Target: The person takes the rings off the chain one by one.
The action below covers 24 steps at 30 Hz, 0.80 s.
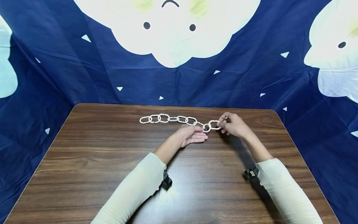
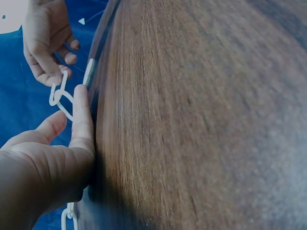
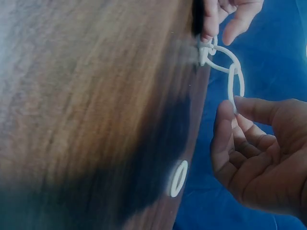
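Note:
A chain of several white oval links (image 1: 173, 120) stretches along the far part of the wooden table. My right hand (image 1: 235, 124) pinches the link at its right end between thumb and index finger; in the right wrist view this end link (image 3: 231, 86) stands lifted and passes through its neighbour. Close to the chain's right part is my left hand (image 1: 193, 136), palm turned up and fingers straight. In the left wrist view the chain passes by its extended index finger (image 2: 82, 115), with the thumb held apart. A separate white link (image 3: 174, 182) lies near the table edge.
The brown wooden table (image 1: 112, 174) ends just beyond the chain, at its far edge. Behind it hangs a dark blue cloth (image 1: 92, 77) printed with white clouds and small triangles. Black wrist cameras (image 1: 166, 181) are strapped at the pale sleeves (image 1: 134, 189).

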{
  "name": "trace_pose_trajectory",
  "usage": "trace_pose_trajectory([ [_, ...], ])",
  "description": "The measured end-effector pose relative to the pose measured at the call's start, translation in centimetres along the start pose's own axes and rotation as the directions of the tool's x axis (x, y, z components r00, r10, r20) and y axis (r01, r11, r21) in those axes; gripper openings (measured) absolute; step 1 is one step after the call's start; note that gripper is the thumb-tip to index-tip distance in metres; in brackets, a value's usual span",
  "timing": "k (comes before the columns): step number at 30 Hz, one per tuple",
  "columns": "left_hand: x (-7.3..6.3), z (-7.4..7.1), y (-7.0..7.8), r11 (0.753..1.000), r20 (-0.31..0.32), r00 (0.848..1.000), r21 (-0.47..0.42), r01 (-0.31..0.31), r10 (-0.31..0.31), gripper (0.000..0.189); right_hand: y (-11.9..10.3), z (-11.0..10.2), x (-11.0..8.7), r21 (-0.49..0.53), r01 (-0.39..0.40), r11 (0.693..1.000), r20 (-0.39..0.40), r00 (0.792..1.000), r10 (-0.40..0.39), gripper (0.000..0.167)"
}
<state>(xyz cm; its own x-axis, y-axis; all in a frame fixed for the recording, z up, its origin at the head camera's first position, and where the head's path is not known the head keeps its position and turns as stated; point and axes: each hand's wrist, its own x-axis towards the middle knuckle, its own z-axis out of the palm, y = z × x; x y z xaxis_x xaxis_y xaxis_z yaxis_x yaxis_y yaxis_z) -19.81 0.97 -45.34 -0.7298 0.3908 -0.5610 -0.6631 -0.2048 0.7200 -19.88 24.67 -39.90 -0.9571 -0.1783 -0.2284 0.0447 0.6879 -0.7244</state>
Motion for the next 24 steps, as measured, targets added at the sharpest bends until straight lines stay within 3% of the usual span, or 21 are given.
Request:
trace_pose_trajectory([
  [14,-0.2,0.3,0.3,1.000,-0.019,0.999,-0.011,0.029,-0.029,0.030,-0.9,-0.1,0.0,0.014,0.043,0.999,0.029,0.999,-0.043,0.020],
  [24,-0.2,0.4,0.4,0.999,-0.020,0.999,-0.030,0.041,-0.041,0.012,-1.1,0.5,0.2,0.033,0.037,0.999,0.063,0.997,-0.039,0.021],
])
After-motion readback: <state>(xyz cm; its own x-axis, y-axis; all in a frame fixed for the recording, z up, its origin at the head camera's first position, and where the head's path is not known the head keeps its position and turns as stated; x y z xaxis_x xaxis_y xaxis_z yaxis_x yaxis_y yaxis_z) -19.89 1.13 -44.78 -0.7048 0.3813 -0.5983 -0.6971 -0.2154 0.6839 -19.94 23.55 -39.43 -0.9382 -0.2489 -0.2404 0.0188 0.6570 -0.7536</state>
